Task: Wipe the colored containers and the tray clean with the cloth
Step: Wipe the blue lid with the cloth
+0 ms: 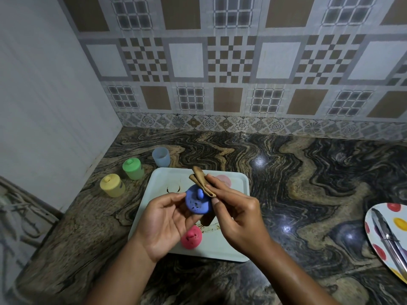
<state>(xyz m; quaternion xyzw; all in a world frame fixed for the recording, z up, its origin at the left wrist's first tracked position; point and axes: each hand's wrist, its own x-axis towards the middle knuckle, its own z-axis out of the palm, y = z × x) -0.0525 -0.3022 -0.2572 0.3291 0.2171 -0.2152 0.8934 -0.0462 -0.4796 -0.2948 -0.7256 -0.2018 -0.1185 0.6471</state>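
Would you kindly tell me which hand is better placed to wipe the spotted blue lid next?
Right: the right hand pinches the cloth beside the blue lid, which the left hand holds.

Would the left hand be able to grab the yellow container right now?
Probably not at once: the left hand is gripping the blue lid. Nothing stands between it and the yellow container, so it looks reachable once the lid is set down.
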